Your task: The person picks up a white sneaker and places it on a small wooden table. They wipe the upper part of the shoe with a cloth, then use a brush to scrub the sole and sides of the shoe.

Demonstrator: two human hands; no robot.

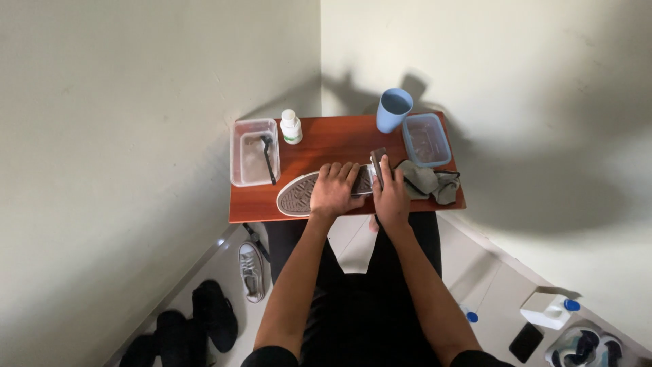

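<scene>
Shoe on table, cup behind.

worktop: reddish wood, smooth, slight gloss
shoe sole: grey rubber, rough tread
tubs: clear plastic
cup: matt blue plastic
rag: grey cloth

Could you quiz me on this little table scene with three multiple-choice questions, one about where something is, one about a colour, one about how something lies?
1. Where is the blue cup?
A. At the table's far edge
B. On the floor
C. Inside a tub

2. What colour is the table?
A. White
B. Reddish brown
C. Green

3. How does the shoe under the left hand lie?
A. Sole up
B. Sole down
C. Standing on its toe

Answers: 1 A, it stands by the wall beside the clear tub. 2 B, the bare top shows it. 3 A, the tread pattern faces the camera.
</scene>
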